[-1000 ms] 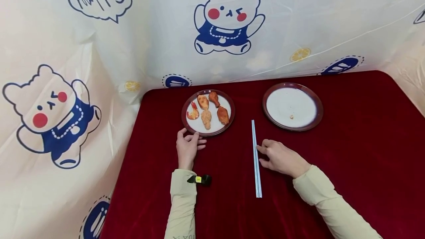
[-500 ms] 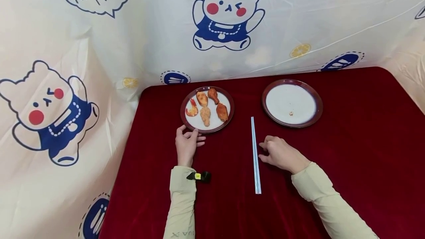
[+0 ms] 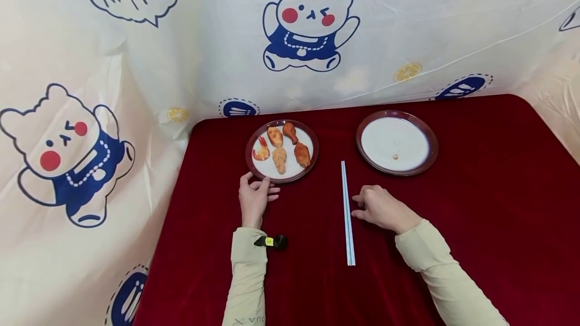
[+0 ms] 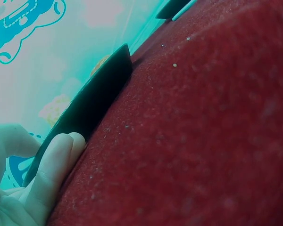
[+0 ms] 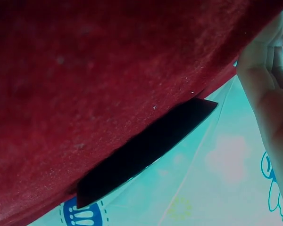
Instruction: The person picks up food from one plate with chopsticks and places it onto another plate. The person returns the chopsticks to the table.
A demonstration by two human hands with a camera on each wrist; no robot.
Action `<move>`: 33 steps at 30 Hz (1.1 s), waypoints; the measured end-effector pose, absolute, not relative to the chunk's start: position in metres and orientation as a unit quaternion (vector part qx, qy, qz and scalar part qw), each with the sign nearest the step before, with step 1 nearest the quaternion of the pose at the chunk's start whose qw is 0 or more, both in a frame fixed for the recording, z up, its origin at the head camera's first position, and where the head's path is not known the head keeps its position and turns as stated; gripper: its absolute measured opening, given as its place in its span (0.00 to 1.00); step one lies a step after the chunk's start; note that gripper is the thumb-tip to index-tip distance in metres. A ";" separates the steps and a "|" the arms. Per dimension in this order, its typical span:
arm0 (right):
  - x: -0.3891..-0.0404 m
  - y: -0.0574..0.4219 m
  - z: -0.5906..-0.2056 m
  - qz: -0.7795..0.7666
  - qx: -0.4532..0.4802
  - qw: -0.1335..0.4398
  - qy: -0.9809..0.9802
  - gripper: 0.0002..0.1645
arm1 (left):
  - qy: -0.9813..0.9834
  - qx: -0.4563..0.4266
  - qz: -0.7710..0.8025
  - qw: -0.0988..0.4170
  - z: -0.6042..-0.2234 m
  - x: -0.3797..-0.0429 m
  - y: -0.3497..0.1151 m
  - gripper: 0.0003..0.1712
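Note:
At the left of the table, a brown-rimmed plate [image 3: 315, 153] holds a shrimp [image 3: 261, 150], a chicken drumstick [image 3: 290, 132] and several other fried pieces. My left hand [image 3: 254, 200] touches its near rim, thumb and index finger apart. In the left wrist view, the fingers lie against the outer side of the same plate [image 4: 96, 94]. A pair of light blue chopsticks [image 3: 347, 220] lies on the cloth between the two plates. Just right of them, my right hand [image 3: 382, 209] hovers low with loosely bent fingers and holds nothing.
A second brown-rimmed plate [image 3: 394, 140] stands at the back right, with a small crumb [image 3: 395, 157] on it. Dark red cloth [image 3: 312, 265] covers the table. A printed curtain [image 3: 385, 29] hangs behind and to the left.
My right hand's fingertips have drawn slightly right, away from the chopsticks. The left hand stays at the plate's rim. The head view has shifted a little.

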State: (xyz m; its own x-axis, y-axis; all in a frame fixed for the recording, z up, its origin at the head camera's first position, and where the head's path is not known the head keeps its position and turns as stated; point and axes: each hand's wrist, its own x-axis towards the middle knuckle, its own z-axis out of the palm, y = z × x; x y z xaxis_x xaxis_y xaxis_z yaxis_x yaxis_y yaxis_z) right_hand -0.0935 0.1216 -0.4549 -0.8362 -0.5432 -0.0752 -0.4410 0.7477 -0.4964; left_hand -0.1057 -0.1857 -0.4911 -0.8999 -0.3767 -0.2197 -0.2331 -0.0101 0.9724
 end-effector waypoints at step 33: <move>-0.087 0.120 -0.457 -0.228 -0.260 0.072 0.936 0.15 | -0.704 0.211 -0.678 0.027 -0.489 -0.112 -0.191 0.33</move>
State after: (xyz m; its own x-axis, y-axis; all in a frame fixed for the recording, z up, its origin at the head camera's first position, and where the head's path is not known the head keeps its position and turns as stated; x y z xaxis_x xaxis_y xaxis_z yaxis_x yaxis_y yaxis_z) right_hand -0.0874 0.1202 -0.4575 -0.8546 -0.5191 -0.0161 -0.4536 0.7611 -0.4638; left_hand -0.1124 -0.1907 -0.4891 -0.9094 -0.3342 -0.2475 -0.2597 -0.0085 0.9656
